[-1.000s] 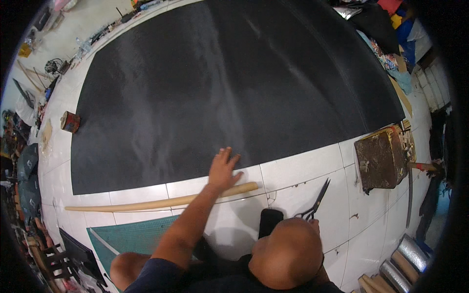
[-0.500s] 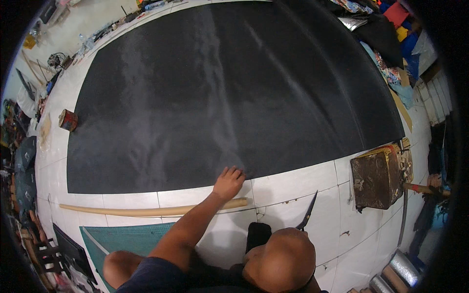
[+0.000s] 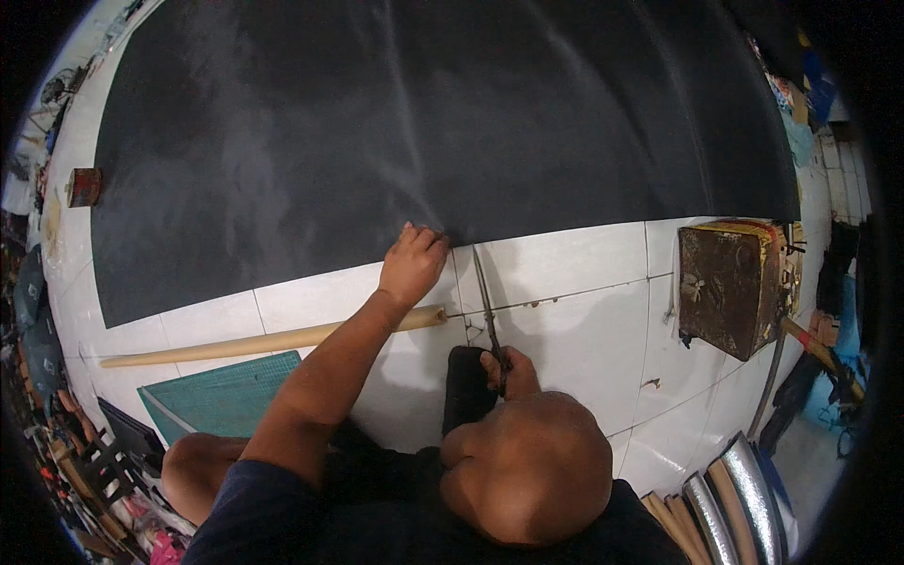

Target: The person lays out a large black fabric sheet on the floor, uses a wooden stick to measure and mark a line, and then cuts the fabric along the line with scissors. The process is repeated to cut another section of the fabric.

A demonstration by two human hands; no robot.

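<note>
A large black sheet (image 3: 311, 160) lies spread over the white tiled floor, with a few creases running across it. My left hand (image 3: 414, 264) is at its near edge, fingers curled and closed on the material. Lower and to the right, my right hand (image 3: 515, 372) grips a pair of long dark scissors (image 3: 487, 297) by the handles. Their blades point away from me, with the tips close to the sheet's edge, just right of my left hand. My knee hides part of the right forearm.
A tan cardboard tube (image 3: 235, 345) and a green cutting mat (image 3: 226, 388) lie left of my left arm. A rusty tin (image 3: 85, 186) stands by the sheet's left edge. At right sits a worn brown box-shaped block (image 3: 720, 287); several rolls (image 3: 711, 518) lean below it.
My right hand has come into view with the scissors, whose blade has moved left and toward the sheet. The view has shifted down, and my left hand stays at the edge.
</note>
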